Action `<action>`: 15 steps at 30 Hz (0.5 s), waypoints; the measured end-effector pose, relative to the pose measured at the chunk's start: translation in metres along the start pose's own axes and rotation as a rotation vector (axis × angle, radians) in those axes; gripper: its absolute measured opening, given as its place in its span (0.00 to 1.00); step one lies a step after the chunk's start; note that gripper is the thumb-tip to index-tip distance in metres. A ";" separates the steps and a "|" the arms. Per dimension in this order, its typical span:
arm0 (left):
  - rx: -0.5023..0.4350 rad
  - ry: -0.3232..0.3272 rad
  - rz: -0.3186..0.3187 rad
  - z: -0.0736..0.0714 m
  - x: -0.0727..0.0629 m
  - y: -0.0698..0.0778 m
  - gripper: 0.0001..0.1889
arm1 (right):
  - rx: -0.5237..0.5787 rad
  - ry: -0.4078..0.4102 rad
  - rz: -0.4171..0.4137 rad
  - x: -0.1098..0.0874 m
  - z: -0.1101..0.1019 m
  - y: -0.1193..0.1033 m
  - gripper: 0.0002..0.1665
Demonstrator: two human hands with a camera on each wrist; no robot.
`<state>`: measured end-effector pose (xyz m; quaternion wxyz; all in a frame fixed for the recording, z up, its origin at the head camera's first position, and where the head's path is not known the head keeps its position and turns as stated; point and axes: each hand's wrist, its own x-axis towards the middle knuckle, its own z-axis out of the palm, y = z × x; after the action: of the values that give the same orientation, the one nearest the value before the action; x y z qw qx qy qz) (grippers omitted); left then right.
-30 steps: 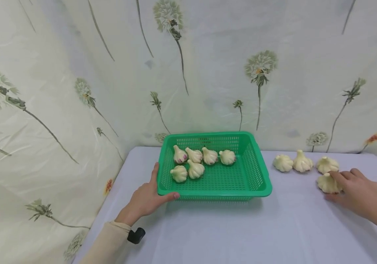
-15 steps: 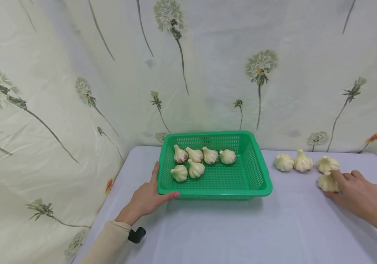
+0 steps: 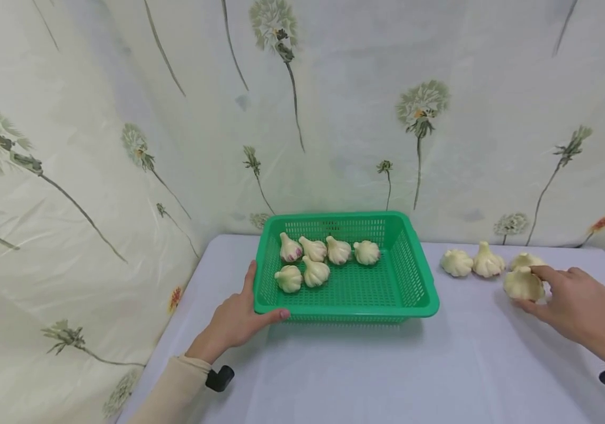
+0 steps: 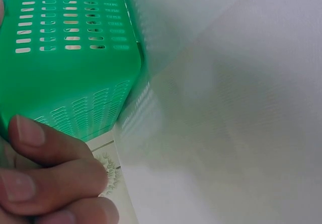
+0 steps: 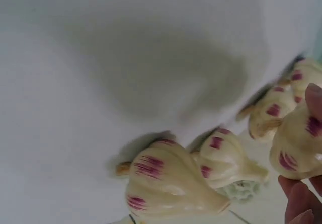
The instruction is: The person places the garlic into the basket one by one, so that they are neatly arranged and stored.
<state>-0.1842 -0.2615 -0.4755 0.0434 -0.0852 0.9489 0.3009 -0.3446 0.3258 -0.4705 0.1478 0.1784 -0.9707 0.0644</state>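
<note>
A green plastic basket point(image 3: 334, 312) holds several garlic bulbs, among them a purple-tinged garlic bulb point(image 3: 291, 248) at its back left. My left hand point(image 3: 233, 321) grips its front left corner, thumb along the front rim; in the left wrist view curled fingers point(image 4: 55, 178) lie by the basket wall point(image 4: 75, 73). At the right, my right hand point(image 3: 580, 303) pinches a garlic bulb point(image 3: 522, 285) between thumb and fingers. The right wrist view shows this held garlic bulb point(image 5: 294, 146), purple-streaked, at its right edge.
Right of the basket, a row of loose bulbs includes a garlic bulb point(image 3: 456, 262), a tall-necked garlic bulb point(image 3: 488, 262) and a partly hidden garlic bulb point(image 3: 526, 259). A large garlic bulb point(image 5: 171, 183) lies close in the right wrist view. A dandelion-patterned curtain point(image 3: 334, 118) hangs behind the table.
My right hand has tilted the garlic bulb it pinches and shifted it slightly left and up, partly covering the bulb behind. My left hand and the basket stay in place.
</note>
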 end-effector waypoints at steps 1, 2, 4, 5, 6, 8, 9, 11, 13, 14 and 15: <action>-0.001 0.002 0.003 -0.001 0.000 0.000 0.72 | 0.018 0.005 0.012 0.002 -0.003 -0.002 0.43; -0.002 0.003 0.002 -0.001 0.000 0.001 0.72 | 0.032 0.003 0.023 0.005 -0.006 -0.004 0.44; -0.001 0.002 0.001 -0.002 0.001 0.001 0.72 | 0.053 0.007 0.032 0.010 -0.011 -0.008 0.46; -0.002 0.001 0.000 -0.002 0.001 0.001 0.72 | 0.066 0.006 0.039 0.012 -0.014 -0.010 0.47; -0.002 -0.001 -0.003 -0.001 0.001 0.001 0.72 | 0.081 -0.001 0.049 0.015 -0.016 -0.012 0.48; -0.001 -0.005 -0.005 -0.001 0.001 0.000 0.72 | 0.115 -0.008 0.064 0.020 -0.022 -0.018 0.49; -0.001 -0.005 -0.004 -0.001 0.000 0.000 0.72 | 0.135 -0.007 0.071 0.023 -0.024 -0.022 0.49; 0.000 -0.005 -0.006 -0.001 0.000 0.001 0.72 | 0.183 0.002 0.080 0.028 -0.030 -0.029 0.49; 0.003 -0.003 -0.003 -0.001 0.000 0.001 0.72 | 0.228 0.021 0.081 0.035 -0.034 -0.038 0.48; 0.005 -0.001 -0.001 -0.001 0.000 0.001 0.72 | 0.246 0.032 0.076 0.038 -0.036 -0.042 0.48; 0.006 0.000 0.000 -0.001 0.000 0.001 0.72 | 0.264 0.039 0.071 0.041 -0.038 -0.047 0.48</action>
<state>-0.1844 -0.2609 -0.4739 0.0436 -0.0852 0.9497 0.2981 -0.3539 0.2754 -0.4183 0.1394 0.1604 -0.9564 0.2002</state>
